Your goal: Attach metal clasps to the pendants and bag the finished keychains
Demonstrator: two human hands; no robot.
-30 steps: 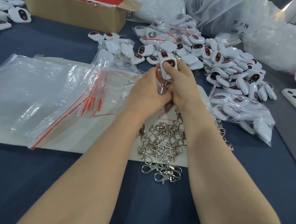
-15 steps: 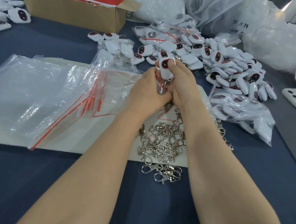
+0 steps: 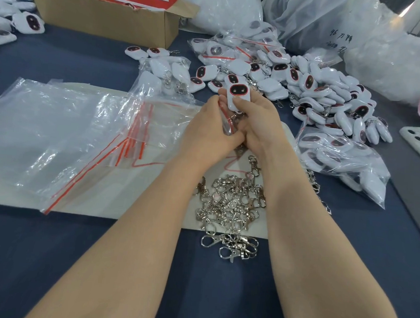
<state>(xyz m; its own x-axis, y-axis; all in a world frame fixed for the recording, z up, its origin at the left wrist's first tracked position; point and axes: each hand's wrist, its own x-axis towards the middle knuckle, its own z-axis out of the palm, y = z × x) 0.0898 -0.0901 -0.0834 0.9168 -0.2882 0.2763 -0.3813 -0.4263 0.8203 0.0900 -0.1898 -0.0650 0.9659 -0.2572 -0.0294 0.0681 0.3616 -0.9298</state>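
In the last second, almost nothing moved. My two hands stayed pressed together in the same spot, and the white pendant (image 3: 238,96) only stood up a little straighter, with its dark face turned more toward me. I think that meant I was still busy at the bottom of it, hooking on a clasp or slipping it into a little bag, and that step was not done.

My right hand (image 3: 258,127) was shut on the pendant. My right fingertips (image 3: 240,102) lay over its lower half, so the top stuck out above them. My left hand (image 3: 207,131) was curled tight just beside it, touching my right hand. A bit of clear plastic with a red strip showed between my hands, so my left fingers seemed to pinch a small bag there, but I could not tell for sure. The pendant's bottom end was hidden between my hands.

The pile of loose metal clasps (image 3: 230,205) lay near me, between my arms. The empty bags (image 3: 64,136) were off to my left. The heap of pendants (image 3: 315,91) was past my hands, to the right.
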